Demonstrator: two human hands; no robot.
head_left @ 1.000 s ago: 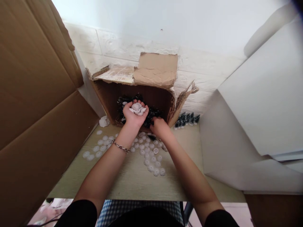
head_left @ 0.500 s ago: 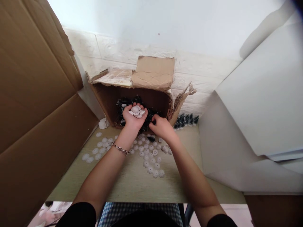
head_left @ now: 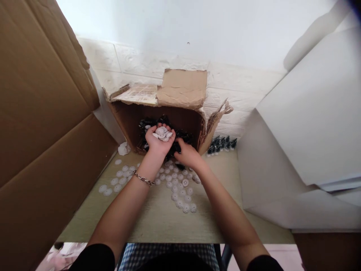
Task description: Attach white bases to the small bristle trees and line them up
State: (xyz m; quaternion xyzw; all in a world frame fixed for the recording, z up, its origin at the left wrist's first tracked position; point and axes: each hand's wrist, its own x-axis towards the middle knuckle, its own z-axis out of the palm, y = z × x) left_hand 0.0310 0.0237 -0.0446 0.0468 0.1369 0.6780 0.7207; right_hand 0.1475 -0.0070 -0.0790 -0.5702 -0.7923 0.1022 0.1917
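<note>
My left hand [head_left: 160, 142] is palm up and cupped, closed around a small heap of white discs [head_left: 162, 132]. It is held before the mouth of a cardboard box [head_left: 186, 114]. Close to its right is my right hand [head_left: 187, 153], thumb and index finger apart among small dark green bottle-brush trees [head_left: 170, 153] with whitish tips; the other fingers are partly hidden. Below my hands, many round white discs [head_left: 180, 188] lie spread on the table. One small tree [head_left: 179, 166] lies among them.
A row of small trees [head_left: 222, 143] rests right of the box, by the wall. A crumpled white piece [head_left: 123, 148] is at the box's left corner. Large brown cardboard [head_left: 50, 143] walls the left side, and white board [head_left: 310, 113] the right. The table [head_left: 158, 222] is pale green.
My right hand has shifted slightly left, deeper toward the trees, and its thumb and index finger have parted. The left hand with the discs stays almost still.
</note>
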